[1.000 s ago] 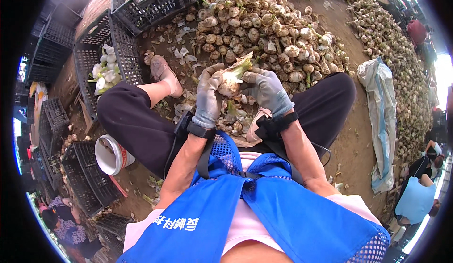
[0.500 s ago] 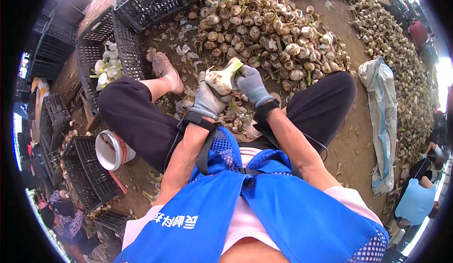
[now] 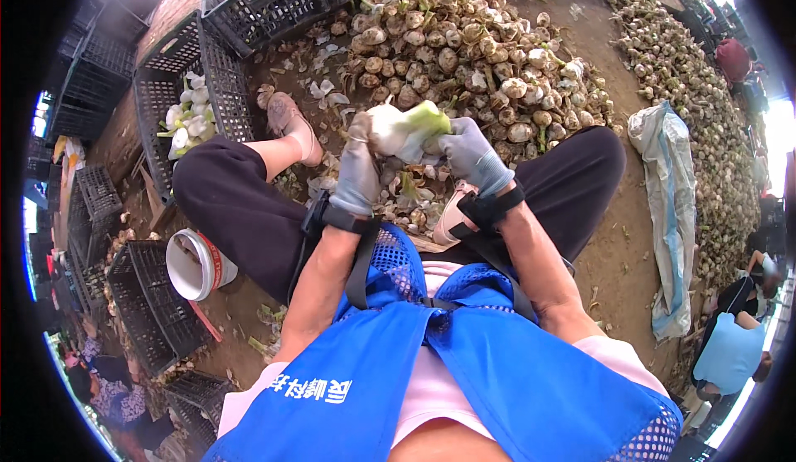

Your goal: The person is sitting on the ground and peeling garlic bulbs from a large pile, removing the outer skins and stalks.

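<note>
The garlic bulb (image 3: 385,129) is held above the earthen floor, between the two hands and just short of the near edge of the garlic pile (image 3: 473,64). The gloved fingers of the left hand (image 3: 361,159) grip the bulb's body; the green stem points toward the right hand (image 3: 477,157). The right fingers are curled at the stem end, beside a pale flap of skin (image 3: 419,149); blur hides the contact, so whether they pinch the flap cannot be told. The step in hand appears to be stripping the outer skin. For a clean result, seat the bulb firmly in the left palm without squeezing, pinch the loose skin close to the stem, and draw it off along the stem's line; a sideways jerk could tear the skin or bend the stem. Rotate the bulb to present each dirty patch. Direct waste toward the skins (image 3: 327,93) on the floor, clear of the white bulbs (image 3: 192,118) at the near end of the black crate (image 3: 228,89).
</note>
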A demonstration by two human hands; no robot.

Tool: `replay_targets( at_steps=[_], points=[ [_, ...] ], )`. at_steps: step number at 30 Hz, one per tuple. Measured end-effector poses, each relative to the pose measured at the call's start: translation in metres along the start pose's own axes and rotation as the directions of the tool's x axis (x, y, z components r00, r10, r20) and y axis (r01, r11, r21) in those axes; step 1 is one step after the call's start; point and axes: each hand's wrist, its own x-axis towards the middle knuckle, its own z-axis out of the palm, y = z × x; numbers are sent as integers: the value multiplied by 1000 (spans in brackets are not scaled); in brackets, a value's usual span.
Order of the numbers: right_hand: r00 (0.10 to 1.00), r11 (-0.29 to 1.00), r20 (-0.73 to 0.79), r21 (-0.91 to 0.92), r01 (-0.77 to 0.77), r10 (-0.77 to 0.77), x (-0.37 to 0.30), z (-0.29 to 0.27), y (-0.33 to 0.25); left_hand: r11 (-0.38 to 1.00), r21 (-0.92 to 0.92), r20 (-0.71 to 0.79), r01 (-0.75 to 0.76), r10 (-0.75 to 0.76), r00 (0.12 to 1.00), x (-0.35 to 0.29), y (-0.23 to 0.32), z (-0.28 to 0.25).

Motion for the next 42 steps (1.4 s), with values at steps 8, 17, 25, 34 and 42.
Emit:
replay_targets(
  at_steps=[8,17,25,34,42],
  points=[
    [989,979,-29,-149,139,-145,-5,6,5,813,457,164,-360,321,933,21,-28,-7],
    [901,705,103,-588,398,-422,3,-19,15,833,476,83,-283,278,957,6,-10,-11],
    [989,228,43,-974,10,141,24,17,60,920,-378,10,98,-102,995,15,-15,-18],
    [643,740,587,-109,664,-491,0,30,-4,808,-558,10,188,-220,975,43,-34,-52],
    [951,417,248,-857,304,-182,57,-4,-37,818,-569,-218,84,-249,944,43,-36,-44]
  ],
)
